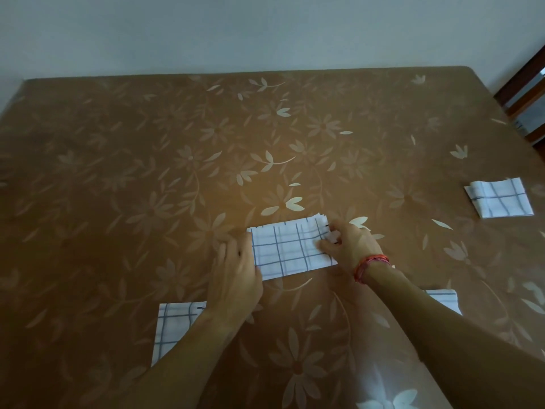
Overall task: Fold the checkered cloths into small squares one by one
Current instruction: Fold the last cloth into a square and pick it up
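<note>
Checkered cloth strip (290,247), long axis left to right between the hands: right hand (352,246) pinches its right end, left hand (236,273) presses flat-fingered on the left end

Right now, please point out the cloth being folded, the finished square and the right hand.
cloth being folded (290,250): head view, its middle.
finished square (500,198): head view, top face.
right hand (352,246): head view, its back.

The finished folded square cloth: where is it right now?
In the head view the folded square cloth lies near the right edge of the table, farther off and right of the right hand pinching the half-folded strip.
</note>
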Demonstrator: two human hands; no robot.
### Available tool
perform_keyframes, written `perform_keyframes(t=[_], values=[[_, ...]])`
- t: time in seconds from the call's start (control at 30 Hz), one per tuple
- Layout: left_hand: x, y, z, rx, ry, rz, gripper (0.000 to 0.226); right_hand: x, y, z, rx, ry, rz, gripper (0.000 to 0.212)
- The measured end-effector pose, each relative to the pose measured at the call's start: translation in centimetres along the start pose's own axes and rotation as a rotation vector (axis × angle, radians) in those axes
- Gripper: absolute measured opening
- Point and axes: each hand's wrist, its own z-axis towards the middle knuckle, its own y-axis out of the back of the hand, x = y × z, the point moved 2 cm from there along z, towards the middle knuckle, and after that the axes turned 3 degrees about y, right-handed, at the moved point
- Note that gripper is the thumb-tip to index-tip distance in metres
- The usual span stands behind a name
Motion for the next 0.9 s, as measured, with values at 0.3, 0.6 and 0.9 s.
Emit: perform_keyframes(t=[0.3,0.6,0.9], values=[[1.5,-2.5,0.7,0.124,-0.215,0.353,0.069,0.1,-0.1,0.9,0.021,-0.022,-0.024,0.033],[1.7,-2.7,0.4,0.147,-0.183,0.369,0.064,2.6,0.0,-0.2,-0.207,0.094,-0.364,0.048],[2.1,-3.2,0.1,0.199,-0.192,0.397,0.070,7.0,-7.5,-1.2,0.047,0.667,-0.441,0.065]])
